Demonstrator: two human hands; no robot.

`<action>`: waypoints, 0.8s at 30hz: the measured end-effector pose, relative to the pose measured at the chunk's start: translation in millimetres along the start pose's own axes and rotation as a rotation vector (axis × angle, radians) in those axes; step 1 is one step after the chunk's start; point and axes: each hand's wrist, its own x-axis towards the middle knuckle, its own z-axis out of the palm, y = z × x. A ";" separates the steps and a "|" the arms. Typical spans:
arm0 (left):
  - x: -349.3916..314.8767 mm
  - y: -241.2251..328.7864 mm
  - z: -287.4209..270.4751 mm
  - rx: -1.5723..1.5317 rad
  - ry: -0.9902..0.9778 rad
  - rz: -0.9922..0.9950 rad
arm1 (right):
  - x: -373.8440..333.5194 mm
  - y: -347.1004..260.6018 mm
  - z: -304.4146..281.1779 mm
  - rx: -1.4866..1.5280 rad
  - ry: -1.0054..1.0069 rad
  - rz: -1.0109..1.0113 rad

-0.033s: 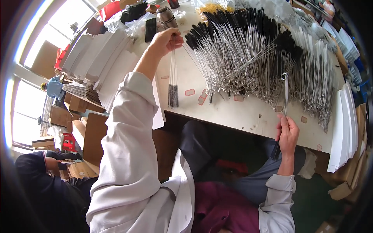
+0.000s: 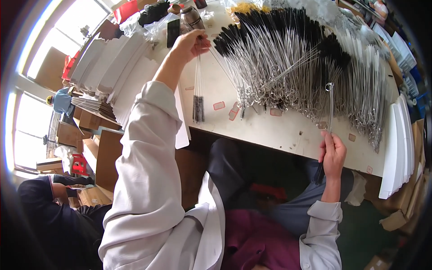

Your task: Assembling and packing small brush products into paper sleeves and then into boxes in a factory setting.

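Observation:
Up by the left end of a large pile of wire brushes (image 2: 288, 58), my left hand (image 2: 190, 45) is closed in a pinch. From it hang several thin wire brushes (image 2: 198, 108), their dark bristles lowest, over the table. At the table's front edge, my right hand (image 2: 333, 155) is closed around a small bundle of straight wire brushes (image 2: 330, 110). Their ring ends point up toward the pile, and black bristles show below the fist. In the pile, black bristle ends lie at the far side and wire rings face me.
The pale tabletop (image 2: 256, 130) carries a few small red-edged labels (image 2: 219, 105). A metal flask (image 2: 191, 19) and a dark phone (image 2: 173, 33) stand behind my left hand. Stacked white sheets (image 2: 105, 67) lie left, more white sheets (image 2: 396, 148) right. Another person (image 2: 49, 211) is at lower left.
My left hand and the brushes hanging from it have shifted very slightly up and left. My right hand keeps its grip in nearly the same place.

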 end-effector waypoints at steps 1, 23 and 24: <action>2.2 2.6 0.3 0.012 0.019 0.009 | 0.7 0.6 0.4 -0.009 0.001 0.011; 28.8 152.0 11.2 0.274 -0.198 0.654 | -3.5 -4.3 7.1 0.051 0.027 -0.016; 34.2 158.9 8.8 0.428 -0.213 0.707 | -4.4 -3.7 6.0 0.050 0.026 -0.030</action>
